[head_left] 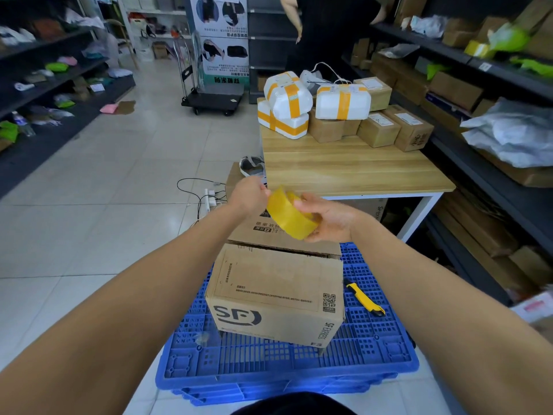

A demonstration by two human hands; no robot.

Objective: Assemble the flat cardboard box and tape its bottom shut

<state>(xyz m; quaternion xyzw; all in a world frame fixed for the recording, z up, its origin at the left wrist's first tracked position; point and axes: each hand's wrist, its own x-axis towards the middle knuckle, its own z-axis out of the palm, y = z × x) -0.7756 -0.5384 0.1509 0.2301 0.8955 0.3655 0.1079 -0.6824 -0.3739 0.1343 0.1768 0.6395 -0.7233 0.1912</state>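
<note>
A brown cardboard box [275, 292] printed with a logo stands squared up on a blue plastic pallet [299, 363], its far flap [284, 232] folded outward. Above the far flap my right hand [332, 217] grips a yellow tape roll [288, 215]. My left hand [250, 194] pinches at the roll's upper left edge, where the tape end seems to be; the fingertips are hidden behind the roll.
A yellow utility knife [365, 298] lies on the pallet right of the box. A wooden table [344, 169] with taped parcels stands beyond. Shelves of packages line both sides. A power strip [211, 199] and cables lie on the tile floor. A person stands at the back.
</note>
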